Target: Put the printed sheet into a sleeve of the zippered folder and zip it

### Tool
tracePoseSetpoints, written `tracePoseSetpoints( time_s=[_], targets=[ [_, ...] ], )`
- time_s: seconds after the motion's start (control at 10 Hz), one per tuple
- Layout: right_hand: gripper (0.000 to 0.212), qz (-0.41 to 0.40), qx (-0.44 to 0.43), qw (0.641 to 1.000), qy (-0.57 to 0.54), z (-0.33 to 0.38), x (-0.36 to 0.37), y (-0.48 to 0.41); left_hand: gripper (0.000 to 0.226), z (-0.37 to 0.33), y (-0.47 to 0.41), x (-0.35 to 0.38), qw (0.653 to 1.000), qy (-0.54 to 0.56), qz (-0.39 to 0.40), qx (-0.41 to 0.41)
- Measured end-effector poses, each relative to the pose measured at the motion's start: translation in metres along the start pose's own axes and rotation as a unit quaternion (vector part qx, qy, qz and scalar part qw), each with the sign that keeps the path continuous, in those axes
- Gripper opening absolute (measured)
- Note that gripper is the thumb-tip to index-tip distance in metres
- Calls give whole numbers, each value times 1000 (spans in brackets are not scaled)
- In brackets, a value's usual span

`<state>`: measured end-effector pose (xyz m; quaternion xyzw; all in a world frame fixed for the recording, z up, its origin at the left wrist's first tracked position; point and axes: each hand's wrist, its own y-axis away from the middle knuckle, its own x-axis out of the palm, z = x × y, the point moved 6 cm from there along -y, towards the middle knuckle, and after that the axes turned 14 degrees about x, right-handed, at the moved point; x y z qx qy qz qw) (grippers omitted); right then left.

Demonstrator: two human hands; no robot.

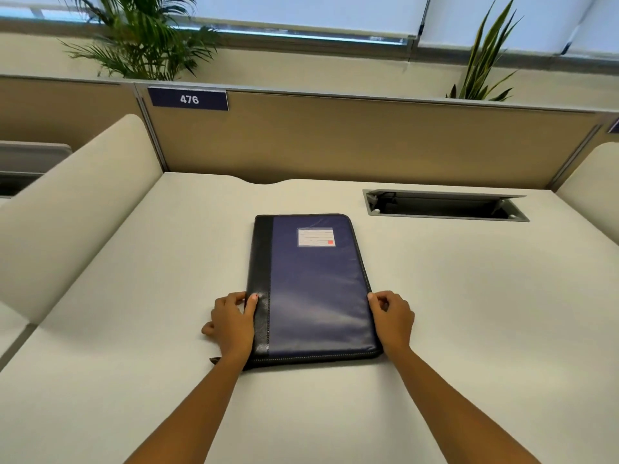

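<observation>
A closed zippered folder [311,283], dark blue with a black spine strip and a white label near its top, lies flat in the middle of the beige desk [469,313]. My left hand [232,324] rests against the folder's left spine edge, thumb lying on the black strip. On the opposite side my right hand [392,318] touches the right edge, fingers curled and fingertips at the rim. A short black zipper tab pokes out by my left wrist. No printed sheet shows anywhere in view.
An open cable hatch [447,205] is sunk into the desk at the back right. A tan partition [368,142] with a "476" sign [189,99] closes the back. Curved beige dividers stand left [77,202] and right. Plants rise behind the partition.
</observation>
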<state>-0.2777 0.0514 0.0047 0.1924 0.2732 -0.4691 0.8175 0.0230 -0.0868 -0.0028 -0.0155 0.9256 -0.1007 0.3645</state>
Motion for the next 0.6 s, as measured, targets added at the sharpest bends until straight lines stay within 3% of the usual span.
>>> tracePoseSetpoints(
  time_s=[0.1, 0.2, 0.3, 0.4, 0.6],
  targets=[
    [16, -51, -52, 995, 75, 9, 1, 15, 30, -6, 5, -3, 999, -1, -3, 32],
    [20, -44, -43, 995, 74, 12, 2, 19, 31, -12, 4, -4, 998, -8, 4, 59],
    [28, 20, -57, 996, 66, 24, 9, 22, 42, -30, 0, -3, 992, -26, 44, 113],
    [43, 53, -99, 990, 89, 38, 12, 27, 53, -44, 2, -4, 987, -24, 62, 143],
    [59, 2, -246, 961, 125, 101, 6, 30, 65, -100, -11, -14, 968, -55, 11, 245]
  ],
)
